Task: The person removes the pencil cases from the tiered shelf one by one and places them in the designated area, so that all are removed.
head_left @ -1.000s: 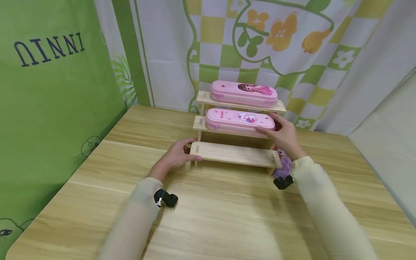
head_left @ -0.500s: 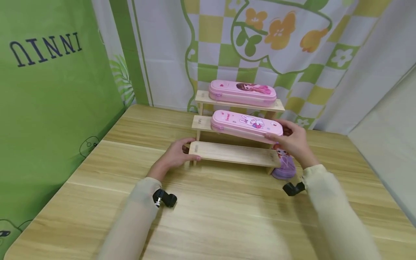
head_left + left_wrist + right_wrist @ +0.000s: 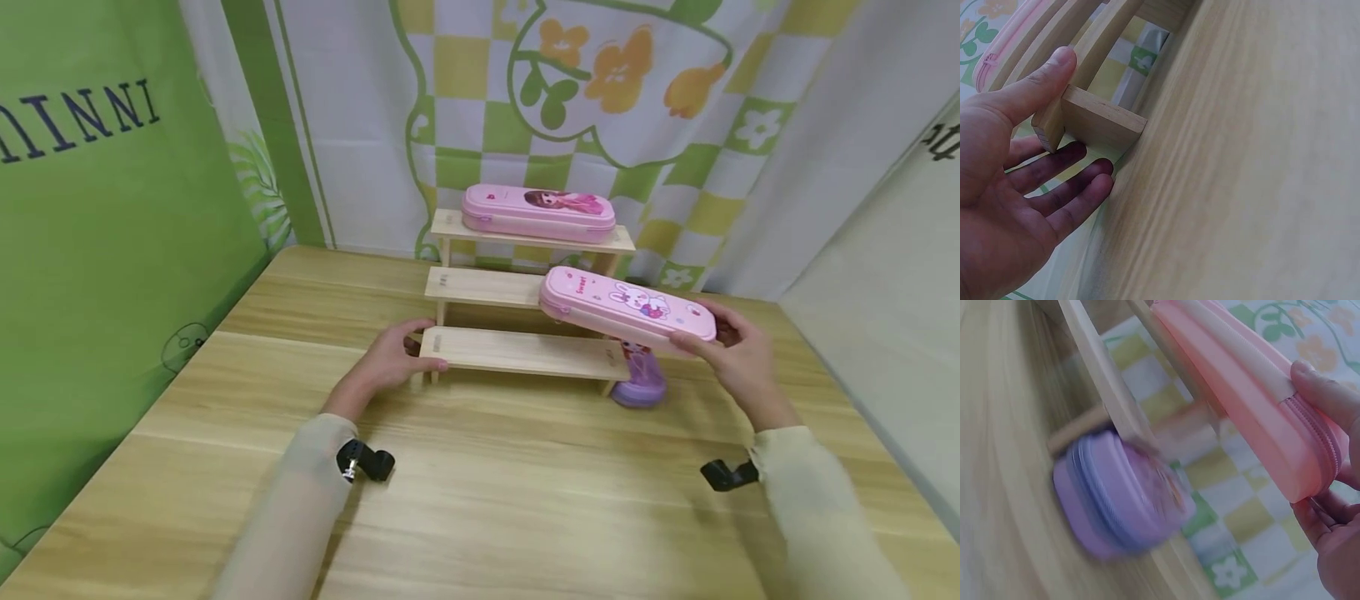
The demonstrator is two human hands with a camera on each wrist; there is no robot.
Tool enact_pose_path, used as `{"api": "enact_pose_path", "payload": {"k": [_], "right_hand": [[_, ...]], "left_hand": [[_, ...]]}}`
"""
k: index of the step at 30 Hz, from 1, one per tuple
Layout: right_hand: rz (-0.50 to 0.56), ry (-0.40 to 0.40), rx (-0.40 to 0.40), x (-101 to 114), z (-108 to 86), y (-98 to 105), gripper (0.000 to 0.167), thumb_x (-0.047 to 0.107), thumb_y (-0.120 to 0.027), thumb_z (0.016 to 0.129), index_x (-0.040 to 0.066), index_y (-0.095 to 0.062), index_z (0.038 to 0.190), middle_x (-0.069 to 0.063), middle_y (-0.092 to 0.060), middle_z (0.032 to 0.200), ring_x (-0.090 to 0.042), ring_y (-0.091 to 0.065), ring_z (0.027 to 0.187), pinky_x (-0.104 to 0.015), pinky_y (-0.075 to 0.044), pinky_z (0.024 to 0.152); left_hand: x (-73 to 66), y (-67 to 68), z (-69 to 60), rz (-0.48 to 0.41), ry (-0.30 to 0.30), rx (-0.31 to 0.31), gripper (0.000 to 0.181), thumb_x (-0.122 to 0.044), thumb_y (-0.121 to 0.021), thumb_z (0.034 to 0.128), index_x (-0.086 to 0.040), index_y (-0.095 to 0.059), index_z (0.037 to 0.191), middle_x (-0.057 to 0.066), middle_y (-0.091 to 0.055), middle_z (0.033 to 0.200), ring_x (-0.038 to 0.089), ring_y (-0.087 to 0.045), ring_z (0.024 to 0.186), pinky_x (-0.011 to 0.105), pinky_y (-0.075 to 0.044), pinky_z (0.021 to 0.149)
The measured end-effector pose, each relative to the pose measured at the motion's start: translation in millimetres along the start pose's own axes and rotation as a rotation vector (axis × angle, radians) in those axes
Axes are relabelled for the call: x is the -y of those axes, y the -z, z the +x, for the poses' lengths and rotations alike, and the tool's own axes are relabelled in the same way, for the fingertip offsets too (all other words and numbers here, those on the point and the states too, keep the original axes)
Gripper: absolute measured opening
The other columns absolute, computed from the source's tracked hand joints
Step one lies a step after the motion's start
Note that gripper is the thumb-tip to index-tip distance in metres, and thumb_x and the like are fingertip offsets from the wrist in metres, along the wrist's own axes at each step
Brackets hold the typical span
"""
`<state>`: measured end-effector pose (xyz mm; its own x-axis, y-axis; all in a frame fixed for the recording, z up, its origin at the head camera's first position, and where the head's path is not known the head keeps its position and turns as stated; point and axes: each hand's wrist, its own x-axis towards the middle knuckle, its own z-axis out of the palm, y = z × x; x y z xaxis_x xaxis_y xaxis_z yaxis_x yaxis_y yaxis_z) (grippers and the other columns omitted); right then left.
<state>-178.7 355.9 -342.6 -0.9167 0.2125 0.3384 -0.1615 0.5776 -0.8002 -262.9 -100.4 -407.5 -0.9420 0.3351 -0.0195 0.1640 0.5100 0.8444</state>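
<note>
A three-tier wooden shelf (image 3: pixel 517 348) stands on the table. My left hand (image 3: pixel 381 364) grips the left end of its lowest tier, thumb on top, as the left wrist view also shows around the wooden board (image 3: pixel 1088 53). My right hand (image 3: pixel 738 354) pinches the right end of a pink rabbit case (image 3: pixel 626 307), held tilted over the right part of the middle tier; in the right wrist view the thumb and fingers hold the case (image 3: pixel 1254 400) at its zipped end. Another pink case (image 3: pixel 536 213) lies on the top tier. A purple case (image 3: pixel 641 379) is beside the shelf's right end.
The wooden table (image 3: pixel 480 500) reaches to a patterned curtain (image 3: pixel 360 125) behind the shelf. A green cloth (image 3: pixel 97 250) hangs at the left, and a pale panel (image 3: pixel 885 250) stands at the right. Each wrist carries a small black device.
My right hand has drawn the rabbit case to the right, off the left part of the middle tier, and it tilts more. My left hand keeps its grip on the lowest tier.
</note>
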Motion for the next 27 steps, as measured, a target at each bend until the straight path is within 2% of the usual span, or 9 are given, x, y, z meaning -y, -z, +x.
{"api": "enact_pose_path", "payload": {"k": [5,10,17,23,27], "right_hand": [[0.01,-0.031,-0.074,-15.0,-14.3,22.7,0.058,0.011,-0.081,0.086,0.003,-0.059,0.139,0.029,-0.061,0.104,0.009,-0.058,0.088,-0.005,-0.046,0.071],[0.033,-0.067,-0.126,-29.6,-22.6,37.3,0.055,0.009,-0.08,0.086,0.004,-0.06,0.137,0.028,-0.061,0.105,0.009,-0.058,0.092,-0.003,-0.046,0.074],[0.045,-0.198,-0.242,-54.1,-33.2,54.1,0.053,0.014,-0.082,0.086,0.012,-0.064,0.135,0.026,-0.061,0.098,0.007,-0.055,0.087,-0.003,-0.045,0.07],[0.014,-0.346,-0.34,-69.7,-35.7,54.8,0.059,0.026,-0.085,0.083,0.006,-0.063,0.134,0.024,-0.059,0.091,0.004,-0.053,0.083,-0.005,-0.044,0.065],[-0.118,-0.43,-0.332,-75.2,-35.9,46.9,0.072,0.042,-0.083,0.082,0.004,-0.06,0.138,0.017,-0.056,0.094,0.002,-0.048,0.083,-0.01,-0.04,0.066]], "left_hand": [[1.8,1.3,-0.3,0.003,-0.002,0.007,0.079,-0.029,-0.085,0.0835,-0.011,-0.047,0.15,0.019,-0.061,0.13,0.034,-0.06,0.115,0.036,-0.053,0.082],[5.2,3.5,-2.1,0.011,0.006,0.008,0.08,-0.031,-0.084,0.0837,-0.011,-0.046,0.151,0.02,-0.059,0.133,0.035,-0.059,0.118,0.039,-0.053,0.085],[6.4,1.6,0.4,0.018,-0.016,0.012,0.077,-0.028,-0.084,0.0846,-0.01,-0.047,0.15,0.021,-0.058,0.135,0.037,-0.059,0.119,0.04,-0.053,0.086],[4.5,0.7,0.9,0.008,-0.039,0.014,0.076,-0.026,-0.084,0.0846,-0.007,-0.048,0.149,0.023,-0.061,0.131,0.037,-0.061,0.114,0.038,-0.053,0.082],[3.9,0.8,0.7,0.002,-0.049,0.013,0.075,-0.024,-0.084,0.0848,-0.005,-0.048,0.148,0.024,-0.063,0.126,0.037,-0.063,0.111,0.035,-0.053,0.079]]}}
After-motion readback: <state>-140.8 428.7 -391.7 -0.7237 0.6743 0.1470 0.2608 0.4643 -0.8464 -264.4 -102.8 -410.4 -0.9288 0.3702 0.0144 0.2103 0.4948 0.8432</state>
